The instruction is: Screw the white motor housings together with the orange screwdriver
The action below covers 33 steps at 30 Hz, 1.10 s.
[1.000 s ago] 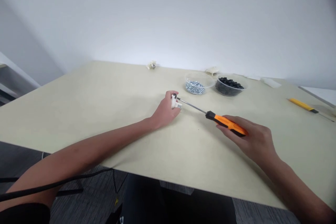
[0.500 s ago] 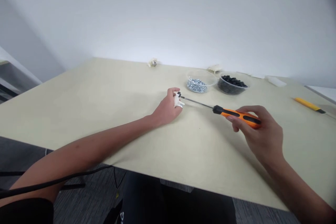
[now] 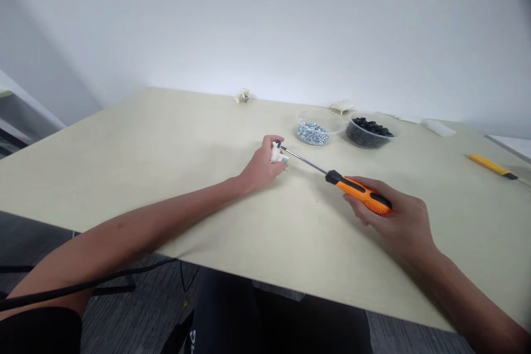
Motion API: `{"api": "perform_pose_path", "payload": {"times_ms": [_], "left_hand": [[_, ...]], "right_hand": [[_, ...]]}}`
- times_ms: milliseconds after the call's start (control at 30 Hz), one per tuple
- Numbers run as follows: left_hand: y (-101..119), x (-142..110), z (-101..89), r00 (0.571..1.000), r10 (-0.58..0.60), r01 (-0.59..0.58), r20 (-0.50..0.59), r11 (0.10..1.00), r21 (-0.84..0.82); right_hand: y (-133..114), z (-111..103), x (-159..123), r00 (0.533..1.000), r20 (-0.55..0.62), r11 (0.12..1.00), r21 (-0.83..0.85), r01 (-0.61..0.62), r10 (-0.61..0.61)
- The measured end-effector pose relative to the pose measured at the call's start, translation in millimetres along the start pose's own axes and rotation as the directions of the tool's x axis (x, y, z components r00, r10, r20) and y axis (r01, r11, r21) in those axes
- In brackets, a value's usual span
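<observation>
My left hand (image 3: 261, 165) grips a small white plastic part (image 3: 277, 154) just above the table, with a small black piece (image 3: 278, 144) at its top near my fingertips. Wrapped round the orange and black handle of a screwdriver (image 3: 360, 194) is my right hand (image 3: 400, 218). The shaft slants up to the left, and its tip meets or nearly meets the black piece; contact is too small to make out. My fingers hide part of the white piece.
Behind my hands stand a clear tub of silvery screws (image 3: 313, 134) and a clear tub of black pieces (image 3: 369, 134). Small white parts (image 3: 243, 96) lie along the wall. A yellow cutter knife (image 3: 492, 166) rests at the right. A black cable (image 3: 91, 286) crosses my left arm.
The screwdriver and my right hand have shifted left and slightly tilted, the handle now lower relative to the tip. My left hand has moved slightly left and up with the white part.
</observation>
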<state>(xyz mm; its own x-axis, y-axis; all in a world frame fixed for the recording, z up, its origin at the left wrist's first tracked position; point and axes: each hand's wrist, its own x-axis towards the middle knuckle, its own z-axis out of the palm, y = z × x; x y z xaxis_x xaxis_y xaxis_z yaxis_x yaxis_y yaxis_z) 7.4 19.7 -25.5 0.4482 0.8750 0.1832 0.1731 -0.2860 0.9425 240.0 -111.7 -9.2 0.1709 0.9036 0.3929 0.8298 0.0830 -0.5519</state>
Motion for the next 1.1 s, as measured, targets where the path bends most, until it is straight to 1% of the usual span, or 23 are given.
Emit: {"api": "perform_pose_path", "payload": {"times_ms": [67, 133, 233, 333, 433, 533, 567, 600, 633, 667, 700, 733, 767, 800, 833, 900, 1000, 1033, 1100], "left_hand": [[-0.7, -1.8, 0.6, 1.000, 0.031, -0.031, -0.001, 0.999, 0.023], [-1.3, -4.1, 0.8, 0.999, 0.053, -0.052, 0.000, 0.997, 0.048], [-2.7, -7.2, 1.2, 0.997, 0.076, -0.076, 0.004, 0.995, 0.070], [-4.1, -8.6, 1.8, 0.996, 0.085, -0.085, 0.000, 0.993, 0.079], [-2.7, -8.9, 2.1, 0.995, 0.102, -0.100, -0.011, 0.990, 0.096], [1.1, -8.3, 1.7, 0.987, 0.157, -0.154, -0.025, 0.983, 0.097], [2.0, -7.8, 1.5, 0.984, 0.173, -0.170, -0.031, 0.981, 0.095], [2.5, -7.3, 1.3, 0.983, 0.178, -0.173, -0.038, 0.980, 0.096], [2.5, -6.7, 1.3, 0.985, 0.166, -0.162, -0.043, 0.982, 0.099], [2.1, -6.2, 1.3, 0.989, 0.141, -0.136, -0.044, 0.985, 0.104], [1.3, -5.7, 1.5, 0.993, 0.111, -0.106, -0.039, 0.989, 0.106], [0.6, -5.4, 1.8, 0.996, 0.084, -0.081, -0.031, 0.992, 0.100], [0.2, -5.2, 2.2, 0.997, 0.069, -0.067, -0.022, 0.994, 0.083], [0.2, -5.2, 2.7, 0.998, 0.063, -0.062, -0.009, 0.996, 0.059], [0.9, -5.5, 3.2, 0.998, 0.060, -0.060, 0.004, 0.998, 0.030], [4.2, -6.4, 4.1, 1.000, 0.022, -0.021, 0.021, 0.999, -0.031], [12.3, -8.1, 4.2, 0.993, -0.112, 0.116, 0.033, 0.985, -0.130], [15.4, -8.7, 3.8, 0.988, -0.146, 0.151, 0.042, 0.975, -0.163], [20.8, -10.0, 2.8, 0.982, -0.179, 0.188, 0.063, 0.961, -0.205]], "right_hand": [[-5.2, -1.7, 1.0, 0.986, 0.072, 0.978, 0.133, -0.159, 0.150], [-9.6, -3.7, 2.3, 0.960, 0.134, 0.931, 0.240, -0.274, 0.248], [-13.7, -7.2, 4.1, 0.915, 0.209, 0.858, 0.327, -0.397, 0.344], [-13.9, -9.5, 5.9, 0.862, 0.291, 0.782, 0.370, -0.502, 0.415], [-9.3, -7.1, 7.9, 0.815, 0.379, 0.679, 0.455, -0.576, 0.437], [-2.8, -0.5, 9.5, 0.773, 0.498, 0.534, 0.561, -0.633, 0.393], [-0.8, 1.5, 9.9, 0.770, 0.524, 0.511, 0.579, -0.636, 0.364], [0.8, 2.9, 10.3, 0.775, 0.536, 0.520, 0.580, -0.627, 0.335], [2.4, 3.6, 10.8, 0.791, 0.523, 0.571, 0.560, -0.601, 0.319], [4.0, 3.4, 11.4, 0.818, 0.481, 0.653, 0.516, -0.554, 0.314], [5.9, 2.5, 12.2, 0.856, 0.412, 0.752, 0.445, -0.487, 0.311], [8.2, 1.1, 13.2, 0.903, 0.318, 0.848, 0.353, -0.394, 0.287], [11.0, -0.5, 14.3, 0.950, 0.204, 0.927, 0.245, -0.283, 0.237], [14.2, -2.0, 15.3, 0.984, 0.100, 0.976, 0.145, -0.163, 0.150], [17.5, -3.1, 16.1, 0.999, 0.020, 0.997, 0.058, -0.045, 0.044], [22.8, -3.9, 16.1, 0.989, -0.063, 0.988, -0.088, 0.128, -0.134], [25.5, -2.7, 11.4, 0.946, -0.112, 0.929, -0.256, 0.269, -0.305], [25.3, -2.4, 9.0, 0.927, -0.115, 0.902, -0.300, 0.310, -0.357], [24.9, -2.8, 4.2, 0.886, -0.073, 0.835, -0.379, 0.400, -0.458]]}}
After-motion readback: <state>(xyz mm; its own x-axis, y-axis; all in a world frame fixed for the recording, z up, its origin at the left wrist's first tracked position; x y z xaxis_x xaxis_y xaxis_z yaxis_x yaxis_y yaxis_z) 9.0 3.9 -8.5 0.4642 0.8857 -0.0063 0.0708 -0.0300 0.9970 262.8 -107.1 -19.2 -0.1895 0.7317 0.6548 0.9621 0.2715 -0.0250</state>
